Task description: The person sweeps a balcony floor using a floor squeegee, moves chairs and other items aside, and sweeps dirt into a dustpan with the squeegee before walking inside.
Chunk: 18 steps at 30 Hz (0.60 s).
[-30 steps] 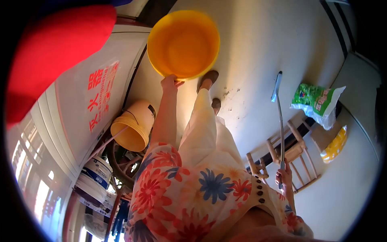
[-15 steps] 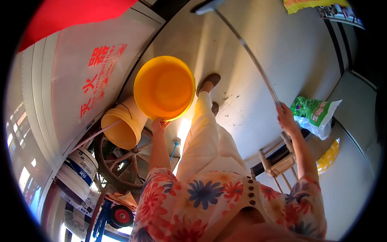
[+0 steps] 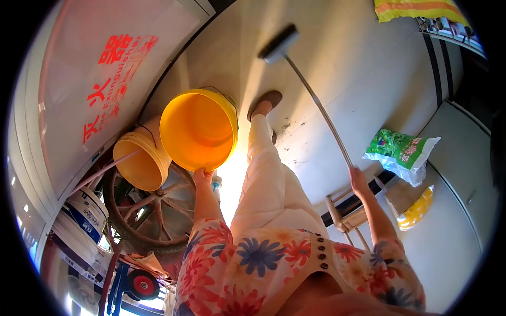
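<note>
With our left fingers point(image 3: 202, 177) clamped on the rim of a yellow bucket point(image 3: 199, 130) tilted just above them, we grip with our right fingers point(image 3: 358, 179) a broom point(image 3: 320, 102) whose bristled head is well beyond them over the floor point(image 3: 337, 58).

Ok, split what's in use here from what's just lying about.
In use:
- held bucket, in the left hand
- broom, in the right hand

Lying about, it seems:
- other bucket
- wheel
- green bag
- yellow bag
- chair
</note>
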Available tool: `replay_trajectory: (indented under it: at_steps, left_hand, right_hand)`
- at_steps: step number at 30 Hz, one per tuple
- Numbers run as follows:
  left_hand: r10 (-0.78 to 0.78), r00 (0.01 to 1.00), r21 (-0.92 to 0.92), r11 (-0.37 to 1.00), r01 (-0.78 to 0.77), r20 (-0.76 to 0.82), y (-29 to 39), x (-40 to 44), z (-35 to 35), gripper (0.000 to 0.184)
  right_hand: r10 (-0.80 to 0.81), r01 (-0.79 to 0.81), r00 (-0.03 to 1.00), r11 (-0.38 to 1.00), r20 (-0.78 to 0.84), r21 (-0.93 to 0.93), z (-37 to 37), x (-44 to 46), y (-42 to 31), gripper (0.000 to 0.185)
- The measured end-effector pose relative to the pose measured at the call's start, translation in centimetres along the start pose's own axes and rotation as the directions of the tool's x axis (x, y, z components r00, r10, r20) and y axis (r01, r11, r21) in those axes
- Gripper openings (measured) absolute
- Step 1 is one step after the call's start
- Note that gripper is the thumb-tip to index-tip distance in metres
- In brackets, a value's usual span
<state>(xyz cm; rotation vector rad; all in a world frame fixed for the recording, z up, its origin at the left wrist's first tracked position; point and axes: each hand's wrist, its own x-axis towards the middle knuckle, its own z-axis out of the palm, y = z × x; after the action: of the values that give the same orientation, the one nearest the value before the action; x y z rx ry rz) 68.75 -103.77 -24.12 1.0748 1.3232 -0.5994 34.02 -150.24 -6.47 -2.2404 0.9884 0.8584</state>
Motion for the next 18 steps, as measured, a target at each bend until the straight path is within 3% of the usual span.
replay_trajectory:
  at_steps: [1, 2, 4, 8, 10, 11, 15, 16, 18]
  left_hand:
    - [-0.020, 1.000, -0.029, 0.999, 0.020, -0.011, -0.4, 0.3, -0.5, 0.039]
    - [-0.041, 0.999, -0.055, 0.998, 0.040, -0.020, -0.8, 0.6, -0.8, 0.039]
    - [-0.053, 0.998, -0.092, 0.994, 0.049, -0.031, -1.4, 1.4, -1.2, 0.040]
    - [0.000, 1.000, -0.121, 0.993, -0.003, -0.025, -0.6, 4.4, -3.3, 0.036]
    - [0.018, 0.999, -0.088, 0.996, -0.022, -0.047, -0.1, 4.6, -3.9, 0.034]
    - [0.016, 0.997, -0.054, 0.998, -0.021, -0.079, 0.3, 3.9, -3.8, 0.032]
    - [-0.008, 0.987, 0.141, 0.989, 0.031, -0.162, 2.1, 0.5, -2.4, 0.028]
    - [-0.029, 0.989, 0.196, 0.979, 0.058, -0.146, 2.4, 0.4, -2.8, 0.029]
    - [-0.059, 0.991, 0.308, 0.947, 0.094, -0.120, 3.4, 1.7, -4.5, 0.031]
  right_hand:
    - [0.001, -0.001, 1.000, 1.000, -0.017, 0.000, -0.6, -4.2, 0.7, 0.025]
    - [0.189, -0.183, 0.982, 0.971, -0.023, 0.153, -2.6, -7.2, -1.4, 0.030]
    - [0.302, -0.304, 0.953, 0.932, 0.042, 0.200, -3.6, -11.6, -1.0, 0.035]
    - [0.435, -0.404, 0.900, 0.813, 0.025, 0.419, -1.9, -15.3, 0.3, 0.033]
    - [0.494, -0.456, 0.865, 0.707, 0.083, 0.540, -2.7, -13.6, -0.8, 0.033]
    - [0.547, -0.545, 0.806, 0.532, 0.228, 0.649, -5.1, -11.3, -4.4, 0.033]
    - [0.504, -0.458, 0.843, 0.486, 0.189, 0.744, -7.2, -0.7, -8.2, 0.036]
    - [0.446, -0.354, 0.893, 0.616, 0.058, 0.703, -7.6, 2.7, -8.5, 0.036]
    - [0.392, -0.274, 0.920, 0.669, -0.015, 0.691, -10.1, 9.6, -11.2, 0.037]
